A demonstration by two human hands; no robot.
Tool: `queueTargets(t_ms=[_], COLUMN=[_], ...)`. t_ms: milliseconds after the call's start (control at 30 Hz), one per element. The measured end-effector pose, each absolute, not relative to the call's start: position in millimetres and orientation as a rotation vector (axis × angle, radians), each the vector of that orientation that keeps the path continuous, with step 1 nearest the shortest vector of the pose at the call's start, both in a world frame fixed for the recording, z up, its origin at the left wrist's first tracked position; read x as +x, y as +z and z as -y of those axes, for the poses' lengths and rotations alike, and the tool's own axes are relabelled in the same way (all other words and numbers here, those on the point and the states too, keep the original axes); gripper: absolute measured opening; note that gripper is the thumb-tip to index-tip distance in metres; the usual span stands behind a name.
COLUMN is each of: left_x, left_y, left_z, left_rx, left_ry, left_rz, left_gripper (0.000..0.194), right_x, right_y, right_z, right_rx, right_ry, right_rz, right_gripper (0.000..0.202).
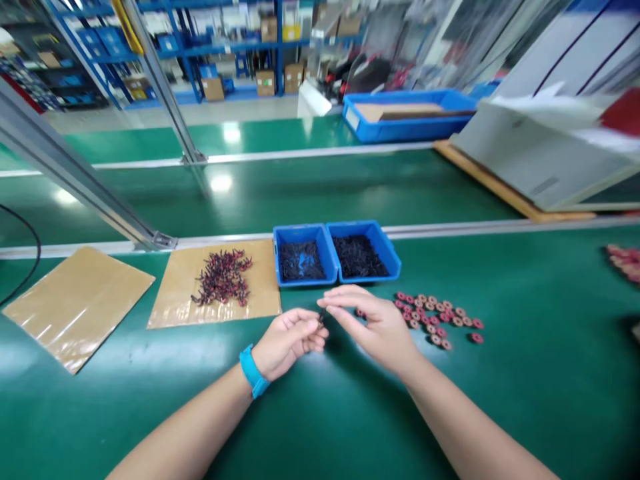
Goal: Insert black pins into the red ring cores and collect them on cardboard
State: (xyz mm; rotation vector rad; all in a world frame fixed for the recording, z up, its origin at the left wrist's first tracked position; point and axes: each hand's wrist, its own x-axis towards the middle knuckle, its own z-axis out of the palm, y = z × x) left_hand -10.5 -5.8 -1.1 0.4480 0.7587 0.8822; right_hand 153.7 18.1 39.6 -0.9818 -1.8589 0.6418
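Note:
My left hand (287, 343), with a turquoise band at the wrist, is closed on a small part with dark bits (321, 320), pinched between thumb and fingers. Above it, my right hand (375, 327) brings thumb and fingertips together at the dark upper end of that part; fingers hide most of it. Beyond the hands stand two blue bins, the left bin (307, 283) and the right bin (371, 279), both holding thin black pieces. Beside my right hand lie many loose red and tan notched rings (433, 320).
At the left, a cardboard sheet (167, 307) bears a heap of red rings with black pieces (223, 279). Farther left lies another brown sheet (75, 307). Metal posts (100, 193) rise from the bench's rail. A blue tray (410, 130) and a grey machine housing (540, 153) stand behind.

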Motion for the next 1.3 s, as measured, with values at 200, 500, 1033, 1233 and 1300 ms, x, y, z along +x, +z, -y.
queueTargets(t_ms=[200, 500, 1033, 1233, 1300], left_x=[-12, -48, -101, -109, -112], left_y=[-4, 9, -21, -24, -21], left_z=[5, 17, 16, 8, 7], left_rx=[0.509, 0.881, 1.554, 1.536, 1.578], left_ry=[0.932, 1.069, 1.122, 1.098, 1.065], left_rz=[-0.775, -1.065, -2.055, -2.229, -2.274], left_gripper=[0.039, 0.036, 0.009, 0.026, 0.027], right_x=[145, 101, 105, 118, 123], right_y=[50, 44, 32, 43, 46], right_z=[-73, -122, -137, -138, -138], right_rx=[-1.289, -1.349, -1.186, -1.17, -1.176], right_ry=[0.185, 0.148, 0.162, 0.196, 0.232], right_rz=[2.434, 3.032, 2.988, 2.741, 2.658], right_gripper=[0.027, 0.028, 0.023, 0.022, 0.021])
